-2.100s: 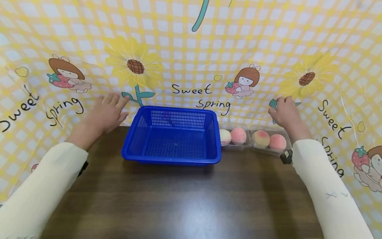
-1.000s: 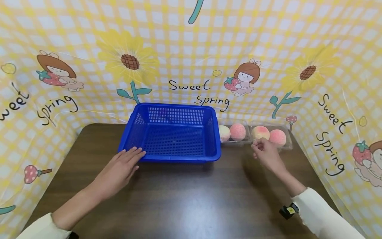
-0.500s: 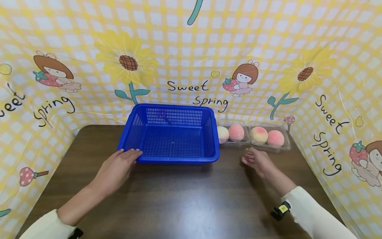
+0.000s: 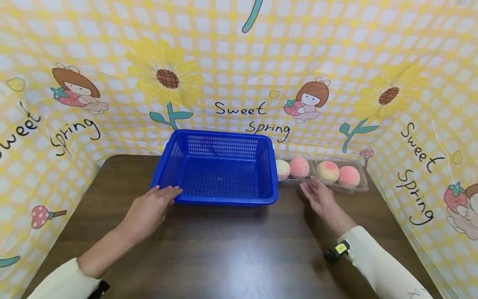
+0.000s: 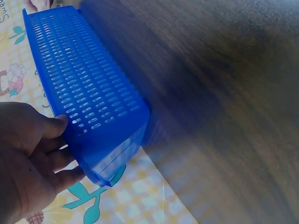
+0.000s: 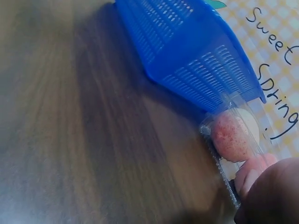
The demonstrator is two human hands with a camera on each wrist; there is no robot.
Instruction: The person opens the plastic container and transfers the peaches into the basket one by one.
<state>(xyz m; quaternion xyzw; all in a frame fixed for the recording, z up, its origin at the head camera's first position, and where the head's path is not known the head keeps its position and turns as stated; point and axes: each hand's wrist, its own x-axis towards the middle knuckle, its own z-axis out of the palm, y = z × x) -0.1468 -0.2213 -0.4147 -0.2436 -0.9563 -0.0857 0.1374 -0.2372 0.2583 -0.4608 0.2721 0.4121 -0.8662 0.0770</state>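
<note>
A blue perforated plastic basket (image 4: pixel 220 198) stands on the table, its inside bare. My left hand (image 4: pixel 149 214) holds its near left corner, with the fingers lying over the rim. In the left wrist view, the thumb (image 5: pixel 58 125) presses the outer side of that rim. Right of the basket are two clear plastic boxes, each with two round peach-like balls showing. My right hand (image 4: pixel 320 198) reaches to the front of the left box (image 4: pixel 299 167), fingers loosely extended beside the gap between the boxes. The right box (image 4: pixel 328 172) sits just beyond it.
The brown wooden table (image 4: pixel 239 249) reaches toward me in front of the basket. A yellow checked cloth (image 4: pixel 239 66) with sunflowers and lettering hangs behind and along both sides. The left box's end is close against the basket's right wall.
Both hands have come down from the back of the table, the left onto the basket's corner. My right hand passed before the right box, then shifted left to the gap. Basket and boxes stay put.
</note>
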